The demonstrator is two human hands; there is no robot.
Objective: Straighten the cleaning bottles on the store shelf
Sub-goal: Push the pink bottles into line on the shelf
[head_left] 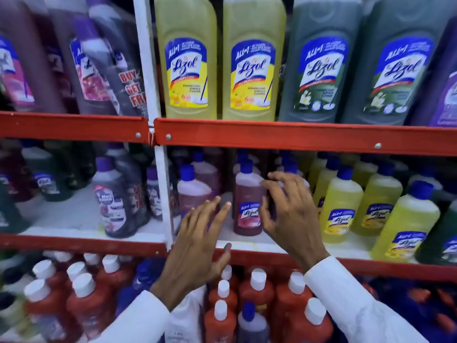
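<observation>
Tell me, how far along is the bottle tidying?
Done: the tall yellow bottles on the top shelf stand upright, labels forward. In hand: both open hands, left and right, flank the small reddish blue-capped bottle. Left: the purple bottles further left lean.

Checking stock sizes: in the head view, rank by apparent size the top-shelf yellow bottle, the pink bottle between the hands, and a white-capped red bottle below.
1. Yellow bottle, clearly largest.
2. Pink bottle and red bottle: look alike; red is partly hidden, so unranked.

Both bare hands, left [195, 243] and right [289, 216], emerge from long white sleeves [346, 293].
</observation>
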